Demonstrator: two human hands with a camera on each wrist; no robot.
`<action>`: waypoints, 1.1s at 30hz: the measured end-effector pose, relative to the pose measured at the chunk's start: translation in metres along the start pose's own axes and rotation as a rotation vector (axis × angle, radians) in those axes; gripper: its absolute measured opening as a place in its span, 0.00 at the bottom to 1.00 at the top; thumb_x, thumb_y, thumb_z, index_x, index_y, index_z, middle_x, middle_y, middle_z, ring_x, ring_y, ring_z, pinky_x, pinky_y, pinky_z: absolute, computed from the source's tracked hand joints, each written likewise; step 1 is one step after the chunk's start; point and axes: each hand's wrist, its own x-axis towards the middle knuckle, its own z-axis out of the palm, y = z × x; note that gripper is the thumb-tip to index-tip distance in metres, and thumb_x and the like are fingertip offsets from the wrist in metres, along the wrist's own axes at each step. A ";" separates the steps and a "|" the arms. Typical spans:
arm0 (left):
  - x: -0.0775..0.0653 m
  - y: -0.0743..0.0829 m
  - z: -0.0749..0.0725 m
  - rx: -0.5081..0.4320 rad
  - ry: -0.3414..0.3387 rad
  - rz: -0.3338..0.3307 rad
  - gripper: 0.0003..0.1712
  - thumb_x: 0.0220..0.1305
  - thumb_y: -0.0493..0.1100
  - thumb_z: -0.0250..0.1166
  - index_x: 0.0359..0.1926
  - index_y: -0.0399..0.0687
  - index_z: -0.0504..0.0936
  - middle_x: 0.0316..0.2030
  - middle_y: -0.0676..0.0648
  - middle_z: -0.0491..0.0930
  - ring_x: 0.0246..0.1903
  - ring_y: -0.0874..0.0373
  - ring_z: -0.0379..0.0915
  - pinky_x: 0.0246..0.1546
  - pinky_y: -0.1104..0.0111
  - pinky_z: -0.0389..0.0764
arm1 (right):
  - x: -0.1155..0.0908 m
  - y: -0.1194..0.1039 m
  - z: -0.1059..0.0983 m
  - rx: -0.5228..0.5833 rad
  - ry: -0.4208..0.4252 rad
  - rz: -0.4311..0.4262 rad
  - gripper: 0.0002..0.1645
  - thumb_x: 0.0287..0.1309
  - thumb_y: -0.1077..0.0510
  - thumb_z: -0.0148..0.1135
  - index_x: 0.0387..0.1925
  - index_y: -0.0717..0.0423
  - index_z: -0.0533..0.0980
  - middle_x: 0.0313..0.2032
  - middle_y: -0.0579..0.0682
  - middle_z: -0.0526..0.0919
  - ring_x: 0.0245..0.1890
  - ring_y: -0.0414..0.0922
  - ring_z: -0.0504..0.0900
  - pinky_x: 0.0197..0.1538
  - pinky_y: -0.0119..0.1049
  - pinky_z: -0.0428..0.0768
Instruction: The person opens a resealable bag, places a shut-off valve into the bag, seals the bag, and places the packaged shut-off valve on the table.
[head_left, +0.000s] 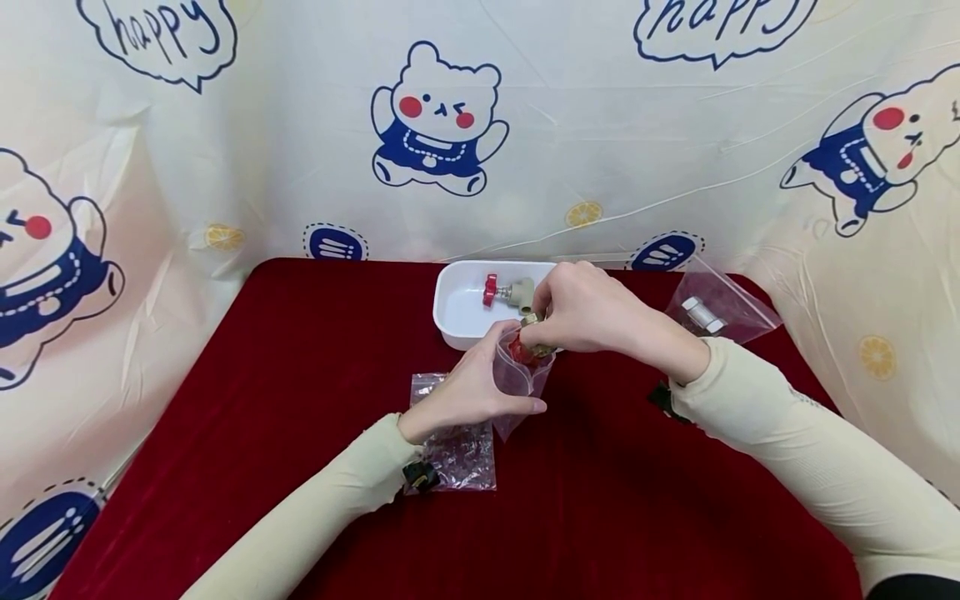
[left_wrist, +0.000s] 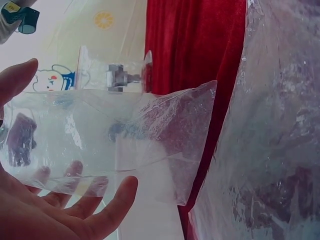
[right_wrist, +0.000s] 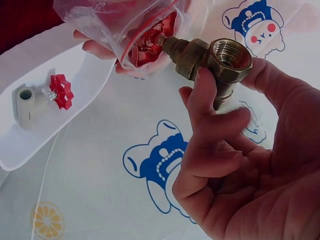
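My right hand grips the body of a brass gate valve between thumb and fingers. The valve's red handwheel sits inside the mouth of a clear zip bag; the threaded brass end stays outside. Around that bag curve the thumb and fingers of my left hand, keeping it tilted with its mouth upward. In the left wrist view, the bag stretches in front of the spread fingers, and the valve is not clearly visible there.
Behind the hands stands a white tray containing a beige valve with a red handle. At the back right lies a zip bag with a silvery fitting. Flat clear bags lie under the left wrist on the dark red cloth.
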 end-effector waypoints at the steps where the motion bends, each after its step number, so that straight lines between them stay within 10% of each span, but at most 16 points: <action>1: 0.000 0.000 0.000 -0.001 0.001 0.000 0.62 0.47 0.54 0.86 0.77 0.55 0.58 0.59 0.55 0.78 0.58 0.62 0.76 0.62 0.61 0.75 | 0.001 0.000 0.001 -0.001 -0.003 0.003 0.13 0.50 0.48 0.73 0.17 0.48 0.81 0.12 0.41 0.68 0.17 0.41 0.68 0.23 0.36 0.66; 33: -0.003 0.003 0.004 0.027 -0.003 -0.024 0.62 0.47 0.56 0.86 0.77 0.58 0.58 0.67 0.56 0.71 0.64 0.64 0.70 0.68 0.60 0.69 | 0.018 0.004 0.030 -0.045 -0.092 -0.018 0.11 0.45 0.52 0.74 0.15 0.48 0.81 0.12 0.39 0.71 0.21 0.41 0.71 0.25 0.35 0.70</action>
